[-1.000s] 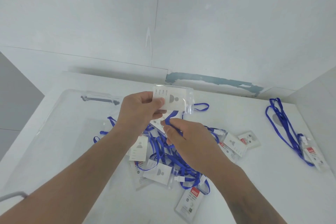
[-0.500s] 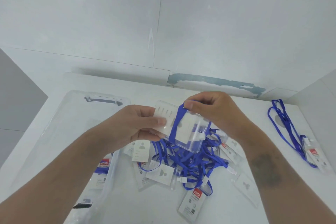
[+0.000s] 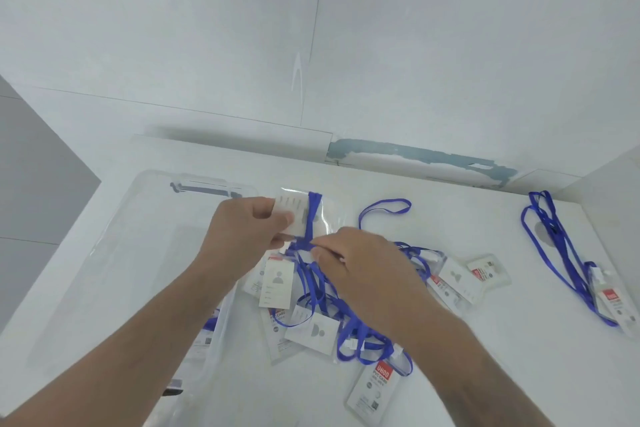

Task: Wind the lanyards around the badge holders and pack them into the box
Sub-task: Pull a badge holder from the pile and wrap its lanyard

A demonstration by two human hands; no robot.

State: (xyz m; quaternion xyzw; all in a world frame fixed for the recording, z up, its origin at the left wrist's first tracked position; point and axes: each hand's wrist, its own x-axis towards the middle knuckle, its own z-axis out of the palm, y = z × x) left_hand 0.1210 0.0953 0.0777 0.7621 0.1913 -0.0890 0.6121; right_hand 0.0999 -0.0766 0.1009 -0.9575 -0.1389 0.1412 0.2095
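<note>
Now one holder (image 3: 300, 215), blue lanyard (image 3: 313, 218) wrapped across it, sits above the pile (image 3: 329, 305), pinched by the left hand (image 3: 242, 236); the right hand (image 3: 363, 267) grips the lanyard beneath. One clear box (image 3: 138, 253) lies left; one separate badge (image 3: 613, 305) far right.

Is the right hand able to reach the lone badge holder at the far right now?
Probably not yet: the right hand pinches the blue lanyard being wound. The lone badge holder itself lies uncovered on the table.
</note>
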